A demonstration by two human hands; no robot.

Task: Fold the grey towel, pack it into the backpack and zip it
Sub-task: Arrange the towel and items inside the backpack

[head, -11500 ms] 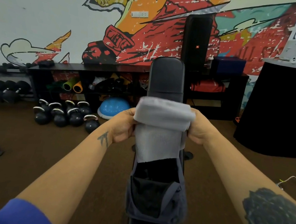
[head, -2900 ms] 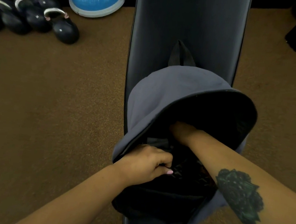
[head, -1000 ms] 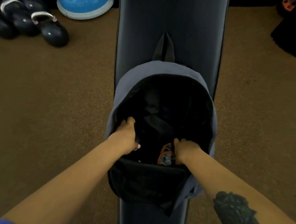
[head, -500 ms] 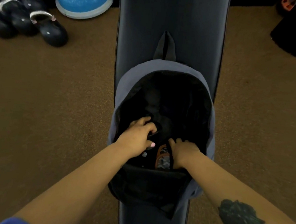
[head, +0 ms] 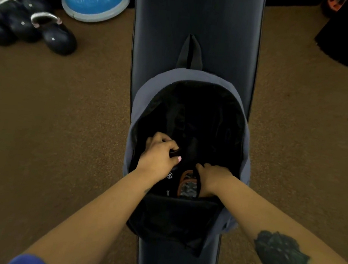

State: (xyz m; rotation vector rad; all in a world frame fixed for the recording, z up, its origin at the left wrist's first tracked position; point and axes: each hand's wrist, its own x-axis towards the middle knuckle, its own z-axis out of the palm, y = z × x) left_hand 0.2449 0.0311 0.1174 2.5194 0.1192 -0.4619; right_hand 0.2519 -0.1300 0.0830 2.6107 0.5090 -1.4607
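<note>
I see the grey backpack [head: 196, 78] lying open on the black padded bench [head: 198, 18], its dark mouth facing me. My left hand [head: 158, 156] is inside the opening, fingers curled and pinching a fold of black lining. Just to the right of those fingers, my right hand [head: 211, 176] has its fingers closed over the black front edge, beside an orange-trimmed patch [head: 187, 186]. The grey towel does not show; the interior beyond my fingertips is too dark to tell where it sits.
</note>
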